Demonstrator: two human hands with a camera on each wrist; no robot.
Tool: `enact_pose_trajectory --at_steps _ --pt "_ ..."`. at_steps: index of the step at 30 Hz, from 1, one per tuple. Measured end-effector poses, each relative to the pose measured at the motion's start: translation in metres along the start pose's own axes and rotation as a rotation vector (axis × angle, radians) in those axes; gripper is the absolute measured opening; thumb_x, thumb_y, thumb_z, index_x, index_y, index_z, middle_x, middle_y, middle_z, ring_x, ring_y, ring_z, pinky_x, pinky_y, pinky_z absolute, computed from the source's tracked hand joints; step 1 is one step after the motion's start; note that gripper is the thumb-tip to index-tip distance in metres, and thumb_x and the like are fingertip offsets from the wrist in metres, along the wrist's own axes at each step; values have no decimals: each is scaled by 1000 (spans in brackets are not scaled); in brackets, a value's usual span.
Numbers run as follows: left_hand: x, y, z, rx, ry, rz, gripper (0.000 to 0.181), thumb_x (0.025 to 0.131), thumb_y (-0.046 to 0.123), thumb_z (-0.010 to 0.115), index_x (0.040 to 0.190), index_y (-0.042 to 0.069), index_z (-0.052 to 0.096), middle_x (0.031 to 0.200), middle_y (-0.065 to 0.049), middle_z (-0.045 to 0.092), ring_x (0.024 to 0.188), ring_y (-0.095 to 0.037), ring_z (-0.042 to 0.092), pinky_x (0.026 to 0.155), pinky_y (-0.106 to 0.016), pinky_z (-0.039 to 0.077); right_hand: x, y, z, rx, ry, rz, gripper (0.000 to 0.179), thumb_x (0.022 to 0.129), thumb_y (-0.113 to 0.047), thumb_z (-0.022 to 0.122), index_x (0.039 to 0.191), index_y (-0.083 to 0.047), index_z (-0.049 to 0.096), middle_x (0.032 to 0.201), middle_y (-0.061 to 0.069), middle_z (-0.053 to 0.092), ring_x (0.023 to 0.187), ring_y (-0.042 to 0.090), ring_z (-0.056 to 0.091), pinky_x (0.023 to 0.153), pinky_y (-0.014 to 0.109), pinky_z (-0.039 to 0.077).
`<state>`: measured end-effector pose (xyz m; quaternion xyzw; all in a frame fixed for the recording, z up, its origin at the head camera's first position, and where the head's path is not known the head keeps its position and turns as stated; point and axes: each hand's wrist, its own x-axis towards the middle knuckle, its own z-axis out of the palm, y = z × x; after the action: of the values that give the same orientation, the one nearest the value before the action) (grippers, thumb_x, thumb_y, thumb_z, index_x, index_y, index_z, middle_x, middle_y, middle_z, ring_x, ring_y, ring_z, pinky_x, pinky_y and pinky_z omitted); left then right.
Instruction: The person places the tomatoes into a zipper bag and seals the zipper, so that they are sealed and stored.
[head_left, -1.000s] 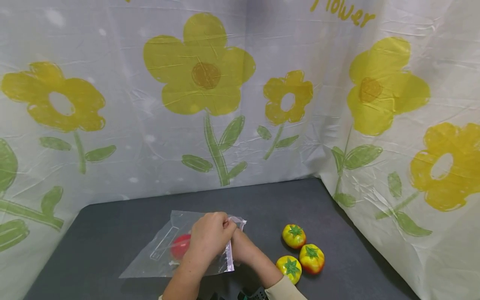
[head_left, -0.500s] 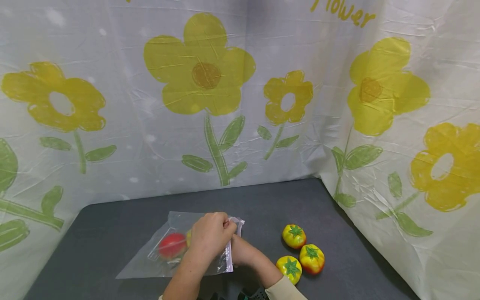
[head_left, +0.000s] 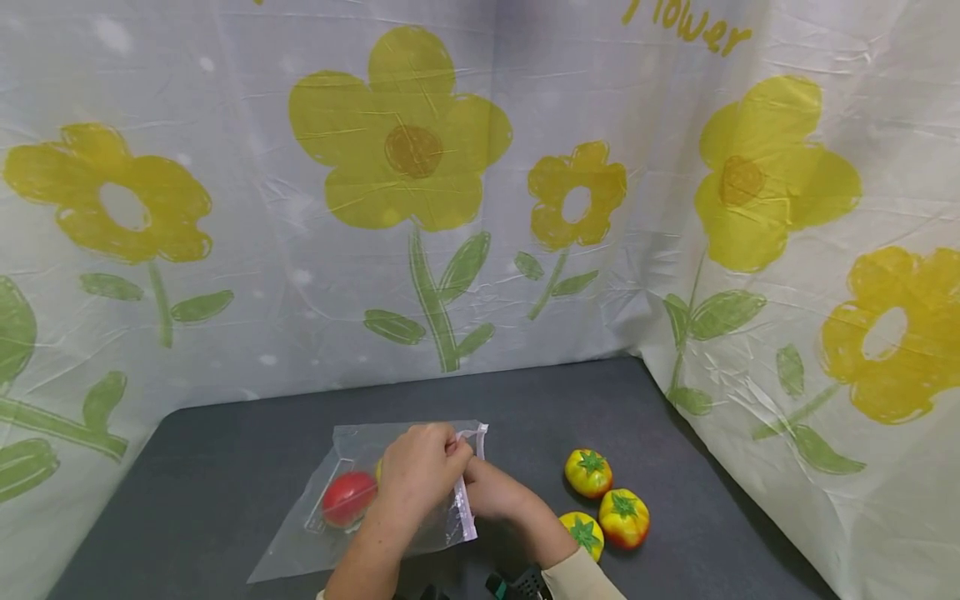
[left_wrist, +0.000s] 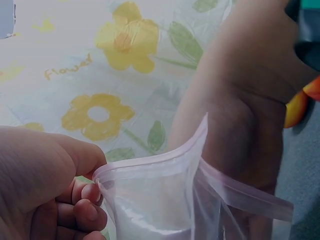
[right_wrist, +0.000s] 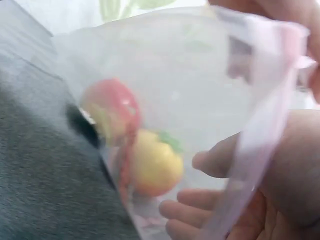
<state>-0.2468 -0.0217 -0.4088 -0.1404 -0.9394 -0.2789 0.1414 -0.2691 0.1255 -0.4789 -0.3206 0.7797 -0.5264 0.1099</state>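
Observation:
My left hand [head_left: 427, 462] pinches the pink-edged mouth of a clear zip bag [left_wrist: 150, 215] between thumb and forefinger. The bag lies to the left over the dark table. A red toy fruit [head_left: 348, 498] and a yellow one [right_wrist: 157, 162] with a green leafy top lie inside it, side by side in the right wrist view. My right hand [right_wrist: 220, 200] reaches in at the mouth, its fingers loosely spread and apart from the fruit, holding nothing. In the head view it is partly hidden behind the left hand and the bag's edge.
Three yellow-red toy fruits with green star tops stand right of my right forearm: one toy fruit [head_left: 588, 472] at the back, one fruit [head_left: 624, 517] at the right, one fruit [head_left: 583, 533] partly behind the forearm. A flower-printed curtain [head_left: 262, 208] borders the dark table [head_left: 540, 408].
The red fruit has shifted left inside the bag, and part of the yellow one has come into view. My right hand has drawn slightly back; the bag's near-left corner shifted. My left hand stays put.

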Motion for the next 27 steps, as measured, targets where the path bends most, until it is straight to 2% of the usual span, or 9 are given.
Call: enact_pose_trajectory --at_steps 3,6,9,11,18,27 --pt "-1 0 -1 -10 -14 -11 39 85 20 60 56 18 35 57 7 23 53 -11 21 47 -31 19 -2 -6 -7 -15 34 72 14 97 -7 61 106 3 67 88 0 64 70 6 58 63 24 48" --pt "-1 0 -2 -20 -28 -16 40 87 20 61 56 18 36 56 7 24 51 -11 21 47 -30 18 -4 -12 -15 -61 58 120 19 101 -9 57 111 2 69 95 4 68 76 9 58 68 25 48" --pt "0 -1 -3 -26 -37 -20 40 87 20 61 56 18 37 55 7 25 50 -11 22 46 -30 19 -6 -16 -24 -96 52 139 23 103 -11 56 119 -1 70 113 6 70 92 12 60 81 28 49" --pt "0 -2 -3 -26 -39 -25 39 87 21 62 56 18 38 54 7 27 49 -11 25 46 -30 20 -8 -20 -29 -116 40 151 25 103 -13 57 122 -3 70 117 5 69 98 15 62 85 30 50" --pt "2 -4 -3 -18 -41 -33 37 87 22 62 56 17 43 52 7 33 47 -11 33 45 -30 25 -18 -31 -48 -107 5 174 33 103 -20 60 133 -7 66 123 3 69 114 25 63 94 35 52" --pt "3 -4 -1 -15 -32 -40 36 85 20 62 55 17 42 51 6 32 45 -11 33 44 -29 24 -39 -41 -72 -72 67 208 41 105 -20 58 142 -3 59 135 17 62 124 34 59 100 47 49"
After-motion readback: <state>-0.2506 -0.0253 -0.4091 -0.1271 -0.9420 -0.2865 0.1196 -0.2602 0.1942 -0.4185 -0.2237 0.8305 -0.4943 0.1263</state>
